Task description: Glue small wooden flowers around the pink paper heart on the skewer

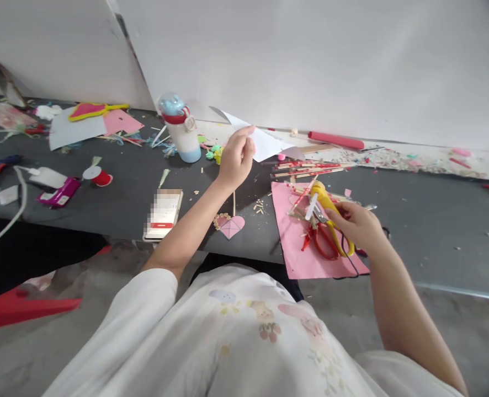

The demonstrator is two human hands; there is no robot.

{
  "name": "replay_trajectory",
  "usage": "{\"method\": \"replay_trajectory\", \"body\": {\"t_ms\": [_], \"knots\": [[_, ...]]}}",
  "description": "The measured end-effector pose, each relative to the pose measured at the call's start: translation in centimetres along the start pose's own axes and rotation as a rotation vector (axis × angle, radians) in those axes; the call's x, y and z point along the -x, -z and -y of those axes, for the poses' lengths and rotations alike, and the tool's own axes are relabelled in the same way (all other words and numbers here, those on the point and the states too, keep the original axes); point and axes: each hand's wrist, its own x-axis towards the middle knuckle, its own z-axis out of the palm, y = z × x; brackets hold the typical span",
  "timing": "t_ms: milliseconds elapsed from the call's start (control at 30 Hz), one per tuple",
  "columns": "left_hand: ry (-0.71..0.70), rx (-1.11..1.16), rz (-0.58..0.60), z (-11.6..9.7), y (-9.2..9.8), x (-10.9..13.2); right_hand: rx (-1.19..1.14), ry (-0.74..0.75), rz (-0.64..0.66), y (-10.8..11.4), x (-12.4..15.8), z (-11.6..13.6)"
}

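Observation:
My left hand [237, 157] is raised over the middle of the table, its fingers curled on a sheet of white paper [267, 144] that sticks out behind them. On the right, my right hand [360, 223] grips a yellow hot glue gun [325, 197] with a black cord. Scissors with red handles [326, 245] lie beside and partly under the glue gun, on a sheet of pink paper [296, 251]. Below my left hand, a pink paper heart [232, 226] with drawn lines and small beige pieces along one edge lies flat near the table's front edge, a thin stick at its top.
A water bottle [182, 132] stands at the back. A phone [165, 215] lies by my left forearm, a red thread spool [99, 175] farther left. Red-patterned sticks [306, 170] and a red tube [335, 139] lie along the wall. Small scraps [259, 207] are scattered about.

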Motion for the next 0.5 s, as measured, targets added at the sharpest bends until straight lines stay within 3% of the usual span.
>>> {"method": "replay_trajectory", "body": {"t_ms": [167,267,367,500], "knots": [[0.055,-0.06,-0.086,-0.3,1.8,3.2,-0.005,0.06,0.048,-0.8,0.3,0.5],[0.069,0.061,-0.188,0.2,2.0,5.1,-0.009,0.116,0.086,-1.5,0.4,0.9],[-0.028,0.155,-0.34,0.8,1.9,6.8,-0.003,0.175,0.083,-2.1,0.3,1.1],[-0.069,0.215,-0.453,0.3,2.2,9.1,0.012,0.179,0.115,-3.1,0.3,1.3]]}}
